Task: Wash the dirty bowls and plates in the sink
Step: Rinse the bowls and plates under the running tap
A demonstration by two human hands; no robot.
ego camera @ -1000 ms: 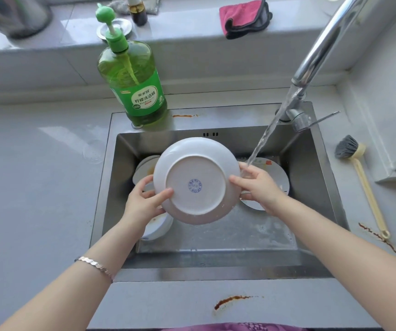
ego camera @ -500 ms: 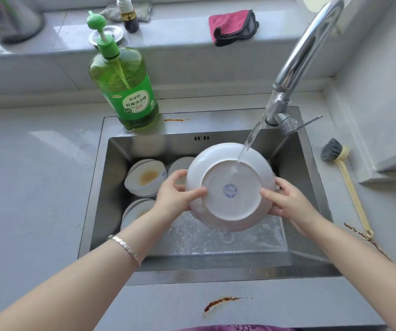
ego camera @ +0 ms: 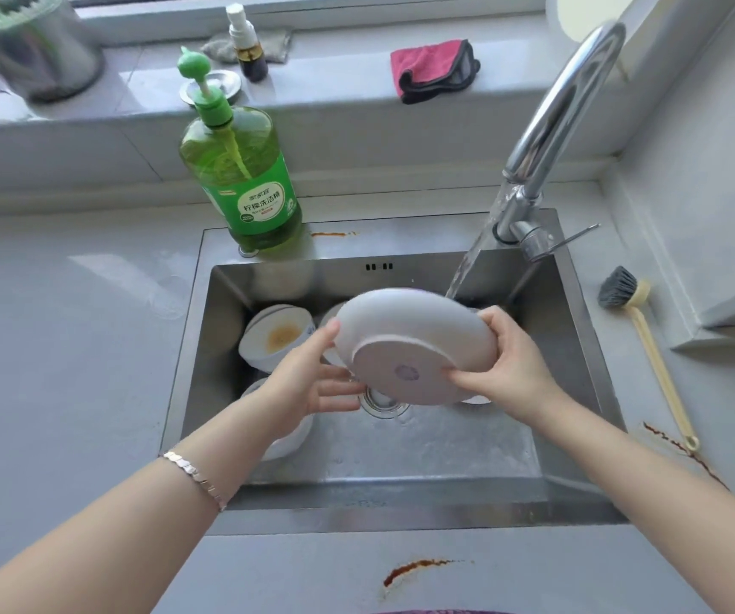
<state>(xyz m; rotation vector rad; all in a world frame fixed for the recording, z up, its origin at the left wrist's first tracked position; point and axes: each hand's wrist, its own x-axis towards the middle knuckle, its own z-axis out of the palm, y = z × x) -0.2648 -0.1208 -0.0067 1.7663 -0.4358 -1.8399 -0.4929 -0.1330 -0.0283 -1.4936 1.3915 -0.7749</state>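
We are holding the white plate [ego camera: 414, 343] over the sink [ego camera: 569, 347], its underside tilted toward us and its far rim just under the water stream [ego camera: 467, 263]; our right hand [ego camera: 507, 370] is pinching its right edge, while our left hand [ego camera: 308, 374] is spread, the thumb touching the left rim. In the sink, to the left, a stained bowl [ego camera: 274, 336] is waiting, nearer our left hand.
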